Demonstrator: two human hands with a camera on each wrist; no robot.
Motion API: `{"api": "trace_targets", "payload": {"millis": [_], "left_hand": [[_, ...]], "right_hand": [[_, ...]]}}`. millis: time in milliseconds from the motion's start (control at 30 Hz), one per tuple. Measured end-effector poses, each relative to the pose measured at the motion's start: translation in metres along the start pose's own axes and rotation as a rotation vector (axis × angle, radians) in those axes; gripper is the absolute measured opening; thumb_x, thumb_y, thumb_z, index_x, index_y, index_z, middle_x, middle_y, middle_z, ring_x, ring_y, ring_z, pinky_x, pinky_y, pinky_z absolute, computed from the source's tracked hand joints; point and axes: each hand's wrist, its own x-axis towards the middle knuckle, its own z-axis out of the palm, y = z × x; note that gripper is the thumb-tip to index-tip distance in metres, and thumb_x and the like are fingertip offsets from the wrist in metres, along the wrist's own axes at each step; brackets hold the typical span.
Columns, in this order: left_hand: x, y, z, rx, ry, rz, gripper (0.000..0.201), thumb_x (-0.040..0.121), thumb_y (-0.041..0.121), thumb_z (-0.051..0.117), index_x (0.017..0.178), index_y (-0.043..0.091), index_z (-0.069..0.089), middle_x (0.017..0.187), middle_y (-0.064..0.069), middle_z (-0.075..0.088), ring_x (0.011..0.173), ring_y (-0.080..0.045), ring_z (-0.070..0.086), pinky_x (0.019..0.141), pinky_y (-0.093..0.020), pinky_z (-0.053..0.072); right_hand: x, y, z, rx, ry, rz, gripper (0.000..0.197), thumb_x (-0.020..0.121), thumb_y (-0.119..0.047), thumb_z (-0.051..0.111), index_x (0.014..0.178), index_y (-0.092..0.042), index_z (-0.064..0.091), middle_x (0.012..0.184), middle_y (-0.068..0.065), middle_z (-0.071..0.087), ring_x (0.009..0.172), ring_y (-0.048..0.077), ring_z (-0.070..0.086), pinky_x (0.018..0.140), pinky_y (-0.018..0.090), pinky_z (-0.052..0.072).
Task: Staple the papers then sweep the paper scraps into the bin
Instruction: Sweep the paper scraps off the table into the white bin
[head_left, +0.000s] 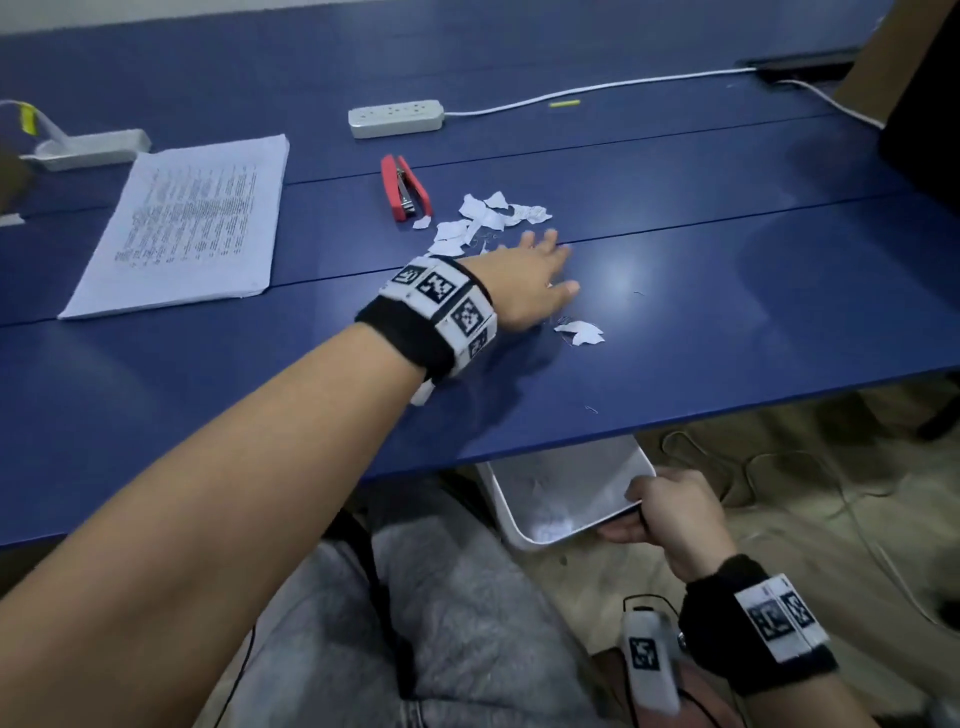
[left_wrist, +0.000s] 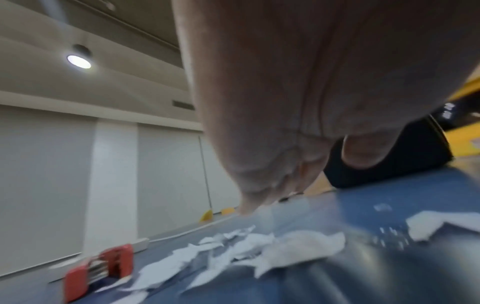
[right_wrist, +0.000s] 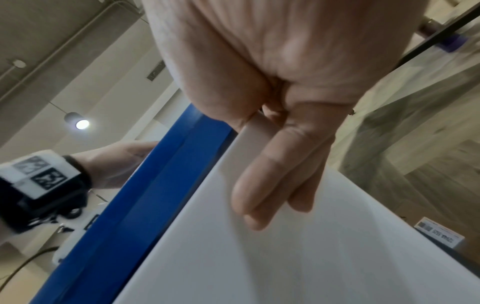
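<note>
White paper scraps (head_left: 480, 218) lie in a loose pile on the blue table (head_left: 727, 291), and a few more scraps (head_left: 581, 332) sit nearer its front edge. My left hand (head_left: 535, 283) lies flat on the table between the two groups, fingers straight. From the left wrist view the scraps (left_wrist: 259, 251) lie just below my palm. A red stapler (head_left: 405, 187) lies open beside the pile. The stack of printed papers (head_left: 192, 223) rests at the left. My right hand (head_left: 670, 512) grips the rim of the white bin (head_left: 561, 493) below the table edge, fingers (right_wrist: 272, 185) inside its wall.
A white power strip (head_left: 396, 118) with its cable lies at the back of the table, and another power strip (head_left: 91, 148) sits at the far left. A few scraps lie inside the bin. Cables trail on the floor at the right.
</note>
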Motion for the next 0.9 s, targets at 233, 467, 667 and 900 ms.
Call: {"api": "trace_targets", "payload": {"millis": [233, 467, 667, 900], "left_hand": [[-0.009, 0.038, 0.03, 0.121, -0.234, 0.191, 0.066, 0.103, 0.046, 0.016, 0.156, 0.009, 0.002, 0.164, -0.009, -0.01, 0.153, -0.026, -0.004, 0.124, -0.04, 0.006], [-0.008, 0.04, 0.012, 0.189, -0.139, 0.082, 0.064, 0.102, 0.043, 0.02, 0.15, 0.001, 0.028, 0.162, -0.017, 0.015, 0.148, -0.032, 0.026, 0.121, -0.043, 0.019], [0.044, 0.078, 0.013, 0.164, -0.121, 0.149, 0.065, 0.103, 0.043, 0.019, 0.155, 0.004, 0.013, 0.165, -0.012, 0.001, 0.152, -0.027, 0.01, 0.123, -0.043, 0.012], [-0.03, 0.054, 0.038, 0.09, -0.248, 0.177, 0.067, 0.103, 0.045, 0.015, 0.156, 0.006, 0.001, 0.164, -0.009, -0.01, 0.153, -0.021, -0.003, 0.124, -0.036, 0.005]], "right_hand": [[0.004, -0.003, -0.005, 0.008, 0.042, -0.002, 0.023, 0.084, 0.012, 0.039, 0.08, 0.002, 0.06, 0.071, 0.029, 0.065, 0.044, 0.039, 0.068, 0.047, 0.038, 0.06], [0.005, -0.002, -0.01, 0.0, 0.061, 0.015, 0.022, 0.084, 0.012, 0.041, 0.082, 0.003, 0.061, 0.07, 0.029, 0.064, 0.04, 0.036, 0.066, 0.045, 0.037, 0.059], [0.009, -0.015, -0.003, 0.013, 0.024, 0.046, 0.02, 0.086, 0.012, 0.039, 0.087, 0.012, 0.059, 0.069, 0.031, 0.064, 0.039, 0.036, 0.066, 0.04, 0.032, 0.056], [0.01, -0.014, -0.006, 0.036, 0.032, 0.039, 0.026, 0.086, 0.01, 0.039, 0.102, 0.017, 0.058, 0.085, 0.04, 0.064, 0.044, 0.041, 0.067, 0.044, 0.035, 0.058]]}}
